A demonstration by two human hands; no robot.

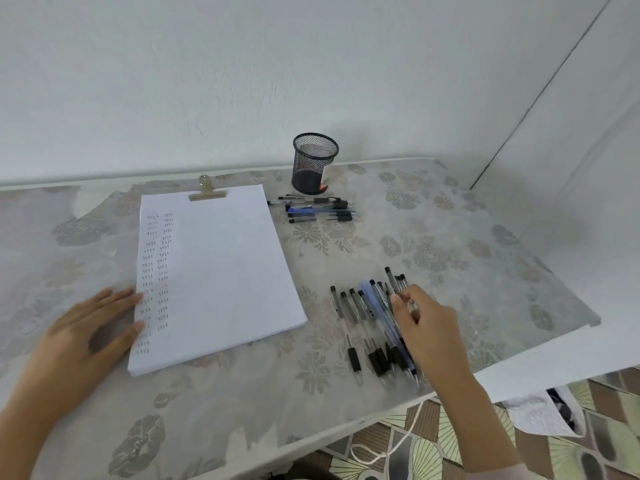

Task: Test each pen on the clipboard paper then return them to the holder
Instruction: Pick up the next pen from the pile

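Note:
A stack of white paper point(221, 271) under a metal clip point(207, 192) lies on the table, with two columns of small pen marks down its left side. My left hand point(88, 327) rests flat on the table, fingertips touching the paper's left edge. My right hand point(427, 327) reaches into a row of several pens point(367, 327) lying side by side and pinches one pen point(412, 304) at its upper end. A black mesh holder point(314, 164) stands upright at the back. A second group of several pens point(318, 209) lies just in front of it.
The table carries a flowered cloth point(450, 244) and stands against a white wall. Its front right edge runs diagonally near my right forearm. Below it are a patterned floor and a white cord point(398, 441).

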